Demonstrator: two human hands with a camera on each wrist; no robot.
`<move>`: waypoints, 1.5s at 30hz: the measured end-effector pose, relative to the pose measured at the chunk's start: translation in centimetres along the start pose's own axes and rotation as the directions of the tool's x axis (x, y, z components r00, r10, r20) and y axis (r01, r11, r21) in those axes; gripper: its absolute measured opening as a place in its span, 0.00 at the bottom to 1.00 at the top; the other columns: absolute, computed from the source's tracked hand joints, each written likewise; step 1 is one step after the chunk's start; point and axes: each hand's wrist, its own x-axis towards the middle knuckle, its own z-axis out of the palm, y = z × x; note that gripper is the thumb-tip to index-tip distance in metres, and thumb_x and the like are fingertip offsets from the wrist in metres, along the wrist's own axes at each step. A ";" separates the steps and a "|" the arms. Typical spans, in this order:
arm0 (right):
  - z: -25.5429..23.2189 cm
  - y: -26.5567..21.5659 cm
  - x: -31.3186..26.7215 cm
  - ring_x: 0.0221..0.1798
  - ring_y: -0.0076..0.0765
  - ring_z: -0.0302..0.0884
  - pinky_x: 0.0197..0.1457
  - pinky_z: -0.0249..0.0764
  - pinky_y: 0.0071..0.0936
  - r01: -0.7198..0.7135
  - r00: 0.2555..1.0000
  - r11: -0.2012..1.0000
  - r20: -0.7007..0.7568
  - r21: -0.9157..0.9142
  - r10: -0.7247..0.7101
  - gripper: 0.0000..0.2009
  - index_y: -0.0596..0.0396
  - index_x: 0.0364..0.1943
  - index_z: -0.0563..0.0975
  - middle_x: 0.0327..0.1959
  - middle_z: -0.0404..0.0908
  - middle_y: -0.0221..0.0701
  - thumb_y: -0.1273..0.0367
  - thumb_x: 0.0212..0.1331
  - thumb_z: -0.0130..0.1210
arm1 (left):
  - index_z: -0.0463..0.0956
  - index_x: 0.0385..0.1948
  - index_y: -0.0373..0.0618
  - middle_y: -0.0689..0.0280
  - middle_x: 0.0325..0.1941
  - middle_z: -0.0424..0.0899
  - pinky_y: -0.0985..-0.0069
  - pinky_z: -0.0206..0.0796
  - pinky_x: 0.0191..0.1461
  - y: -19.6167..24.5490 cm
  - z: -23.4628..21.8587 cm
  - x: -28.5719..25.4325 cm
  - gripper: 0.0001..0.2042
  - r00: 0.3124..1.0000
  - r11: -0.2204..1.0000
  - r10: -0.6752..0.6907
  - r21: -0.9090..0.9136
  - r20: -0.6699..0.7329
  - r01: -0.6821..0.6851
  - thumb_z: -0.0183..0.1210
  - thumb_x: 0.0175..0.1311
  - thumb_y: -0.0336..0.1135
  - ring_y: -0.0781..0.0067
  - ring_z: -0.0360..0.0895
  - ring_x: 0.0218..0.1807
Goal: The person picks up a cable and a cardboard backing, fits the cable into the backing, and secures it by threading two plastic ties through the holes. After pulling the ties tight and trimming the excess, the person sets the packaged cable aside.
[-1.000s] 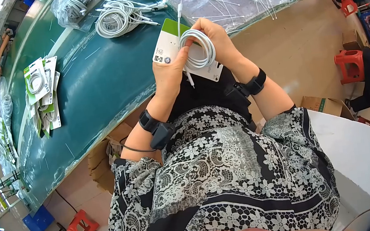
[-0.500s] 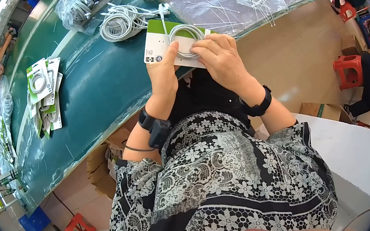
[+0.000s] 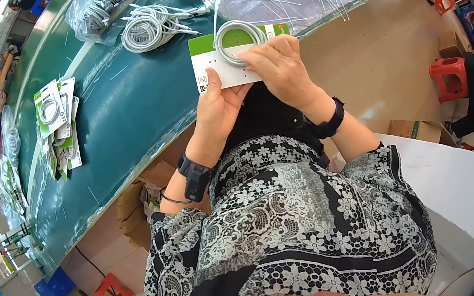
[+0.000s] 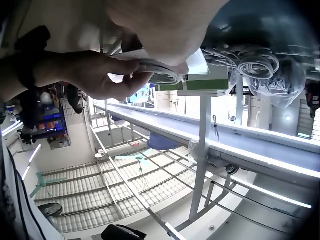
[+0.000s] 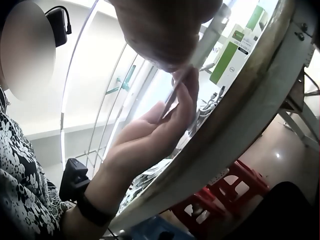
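My left hand (image 3: pixel 217 111) holds a white and green packaging card (image 3: pixel 202 63) at its lower left, thumb on the front and fingers behind. Against the card's face lies a coiled white cable (image 3: pixel 219 45), one end sticking up past the card's top edge. The right hand (image 3: pixel 282 73) pinches the lower right of the coil at the card, thumb hidden from above. In the left wrist view the right hand (image 4: pixel 100 75) has its fingertips at the coil (image 4: pixel 160 75). The right wrist view shows the left hand (image 5: pixel 155 135) with the card edge-on between thumb and fingers.
On the green table (image 3: pixel 125 115) lie a bundle of white cables (image 3: pixel 144 31), a plastic bag of cables (image 3: pixel 93 14) and a pile of carded cables (image 3: pixel 49 110). Thin white ties (image 3: pixel 272 5) are scattered at the back right. A red stool (image 3: pixel 449 78) stands on the floor.
The coil has gone from being held by both hands before the tilted card to lying on its face. The card has turned more level, and the left thumb has moved down to its lower left.
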 end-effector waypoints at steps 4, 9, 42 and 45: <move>-0.4 0.5 0.2 0.42 0.32 0.72 0.52 0.64 0.30 0.066 0.997 0.994 0.041 0.087 -0.069 0.11 0.50 0.39 0.80 0.38 0.79 0.23 0.72 0.48 0.58 | 0.59 0.61 0.39 0.56 0.60 0.71 0.62 0.71 0.61 0.0 -0.6 -0.1 0.19 0.998 0.988 0.038 0.148 -0.050 -0.030 0.47 0.72 0.33 0.61 0.73 0.59; -0.5 1.4 0.6 0.42 0.35 0.71 0.52 0.65 0.32 0.117 0.982 0.969 0.120 0.216 -0.145 0.11 0.52 0.38 0.79 0.38 0.79 0.25 0.73 0.48 0.57 | 0.61 0.60 0.38 0.56 0.57 0.73 0.64 0.74 0.58 -0.2 -0.8 0.1 0.20 0.995 0.997 0.057 0.053 -0.080 -0.052 0.52 0.68 0.27 0.62 0.75 0.56; 0.6 2.1 1.5 0.40 0.31 0.71 0.54 0.62 0.34 0.084 0.996 0.980 -0.016 0.181 -0.082 0.09 0.47 0.35 0.80 0.34 0.76 0.23 0.70 0.47 0.62 | 0.64 0.58 0.39 0.59 0.53 0.75 0.70 0.78 0.49 1.6 -0.2 1.7 0.20 0.947 0.894 0.257 0.419 -0.191 -0.158 0.55 0.64 0.22 0.67 0.78 0.51; 0.2 7.0 1.8 0.38 0.33 0.72 0.50 0.66 0.32 -0.212 0.964 0.965 -0.127 0.156 0.233 0.06 0.52 0.32 0.78 0.31 0.76 0.27 0.73 0.50 0.61 | 0.63 0.59 0.40 0.59 0.54 0.75 0.69 0.78 0.50 2.6 -0.5 1.9 0.21 0.921 0.875 0.311 0.449 -0.235 -0.181 0.55 0.64 0.21 0.66 0.77 0.53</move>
